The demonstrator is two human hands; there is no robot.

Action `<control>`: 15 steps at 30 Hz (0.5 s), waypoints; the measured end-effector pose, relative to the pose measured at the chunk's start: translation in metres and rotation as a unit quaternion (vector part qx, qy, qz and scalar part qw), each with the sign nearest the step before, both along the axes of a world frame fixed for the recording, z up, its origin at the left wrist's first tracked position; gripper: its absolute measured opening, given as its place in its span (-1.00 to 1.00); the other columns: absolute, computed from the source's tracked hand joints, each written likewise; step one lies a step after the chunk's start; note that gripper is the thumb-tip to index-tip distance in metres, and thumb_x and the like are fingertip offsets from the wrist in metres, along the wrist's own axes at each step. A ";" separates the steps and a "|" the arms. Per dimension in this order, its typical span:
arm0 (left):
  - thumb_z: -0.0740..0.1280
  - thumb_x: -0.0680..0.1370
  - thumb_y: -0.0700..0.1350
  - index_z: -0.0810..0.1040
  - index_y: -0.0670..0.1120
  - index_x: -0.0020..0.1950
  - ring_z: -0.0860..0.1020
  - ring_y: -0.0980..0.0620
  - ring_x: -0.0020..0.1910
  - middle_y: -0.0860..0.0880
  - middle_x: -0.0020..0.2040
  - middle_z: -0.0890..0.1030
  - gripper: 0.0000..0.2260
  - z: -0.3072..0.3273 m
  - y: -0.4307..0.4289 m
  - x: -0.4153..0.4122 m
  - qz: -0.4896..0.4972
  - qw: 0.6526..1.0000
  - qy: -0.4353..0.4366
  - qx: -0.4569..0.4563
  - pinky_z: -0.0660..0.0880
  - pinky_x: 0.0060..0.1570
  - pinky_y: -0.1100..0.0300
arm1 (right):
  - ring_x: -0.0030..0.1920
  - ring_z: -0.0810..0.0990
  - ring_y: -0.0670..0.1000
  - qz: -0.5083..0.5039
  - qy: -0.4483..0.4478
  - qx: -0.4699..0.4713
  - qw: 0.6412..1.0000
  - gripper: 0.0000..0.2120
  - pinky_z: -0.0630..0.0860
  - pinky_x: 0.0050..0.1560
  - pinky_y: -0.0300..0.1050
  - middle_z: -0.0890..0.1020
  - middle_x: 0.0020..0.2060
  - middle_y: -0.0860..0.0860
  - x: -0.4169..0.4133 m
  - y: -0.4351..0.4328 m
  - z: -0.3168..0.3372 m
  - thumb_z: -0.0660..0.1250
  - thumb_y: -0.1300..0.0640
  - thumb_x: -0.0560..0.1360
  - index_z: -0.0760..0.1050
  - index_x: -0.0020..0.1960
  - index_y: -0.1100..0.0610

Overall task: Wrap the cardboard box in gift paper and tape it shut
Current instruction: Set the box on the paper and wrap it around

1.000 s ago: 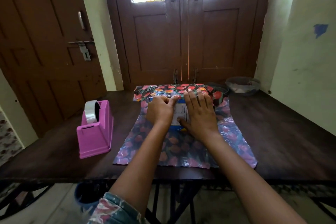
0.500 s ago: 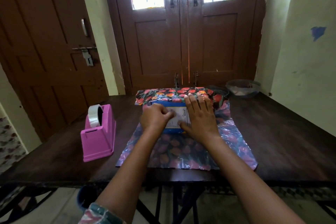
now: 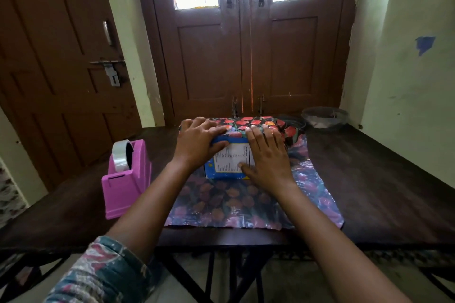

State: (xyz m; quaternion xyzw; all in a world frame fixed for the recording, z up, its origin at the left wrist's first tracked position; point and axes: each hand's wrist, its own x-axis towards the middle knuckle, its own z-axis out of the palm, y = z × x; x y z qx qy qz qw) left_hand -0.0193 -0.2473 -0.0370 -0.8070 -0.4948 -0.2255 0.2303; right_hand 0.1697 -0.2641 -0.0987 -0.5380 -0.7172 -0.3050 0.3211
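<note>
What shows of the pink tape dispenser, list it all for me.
The pink tape dispenser is a wedge-shaped block that looks like matte plastic. It stands upright on the dark wooden table, left of the gift paper. A roll of clear tape sits on edge in a slot at its top, partly sunk in. A short slit marks the low near face. Only the table is seen touching it.

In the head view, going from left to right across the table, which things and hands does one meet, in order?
First the pink tape dispenser → left hand → right hand → grey bowl.
</note>
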 end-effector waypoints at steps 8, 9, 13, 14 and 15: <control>0.28 0.51 0.18 0.42 0.10 0.37 0.41 0.03 0.27 0.05 0.33 0.49 -0.56 0.005 0.000 -0.015 0.023 0.998 -0.041 -0.052 0.23 0.18 0.10 | 0.30 0.32 0.18 -0.014 -0.003 -0.004 1.000 -0.32 0.07 0.35 0.08 0.48 0.25 0.17 -0.002 -0.004 0.006 0.38 -0.16 0.32 0.36 0.31 0.19; 0.28 0.51 0.17 0.42 0.10 0.37 0.42 0.02 0.26 0.04 0.32 0.49 -0.56 0.003 0.001 -0.015 0.016 0.997 -0.053 -0.057 0.24 0.18 0.10 | 0.33 0.32 0.19 -0.021 -0.004 -0.001 1.000 -0.36 0.06 0.37 0.09 0.46 0.27 0.17 -0.002 -0.005 0.008 0.33 -0.16 0.36 0.38 0.30 0.19; 0.25 0.54 0.14 0.38 0.09 0.40 0.39 -0.02 0.32 0.00 0.34 0.48 -0.56 -0.004 0.002 -0.016 0.011 0.996 -0.061 -0.061 0.24 0.25 0.06 | 0.43 0.18 0.16 -0.030 0.010 0.005 0.999 -0.37 0.02 0.42 0.13 0.32 0.41 0.17 -0.018 -0.007 0.014 0.12 -0.17 0.44 0.35 0.34 0.24; 0.24 0.54 0.15 0.37 0.09 0.41 0.37 -0.03 0.34 0.00 0.35 0.47 -0.56 -0.005 0.002 -0.016 0.013 0.996 -0.056 -0.061 0.24 0.27 0.05 | 0.44 0.17 0.15 -0.032 0.024 -0.002 0.999 -0.33 0.01 0.43 0.10 0.29 0.43 0.17 -0.023 -0.006 0.012 0.13 -0.17 0.44 0.29 0.39 0.26; 0.23 0.55 0.15 0.36 0.09 0.41 0.36 -0.04 0.36 0.00 0.36 0.46 -0.56 -0.006 0.002 -0.016 0.016 0.997 -0.054 -0.058 0.24 0.28 0.04 | 0.46 0.16 0.15 -0.036 0.041 -0.012 0.998 -0.29 0.01 0.44 0.08 0.25 0.45 0.18 -0.028 -0.005 0.010 0.15 -0.17 0.44 0.22 0.43 0.28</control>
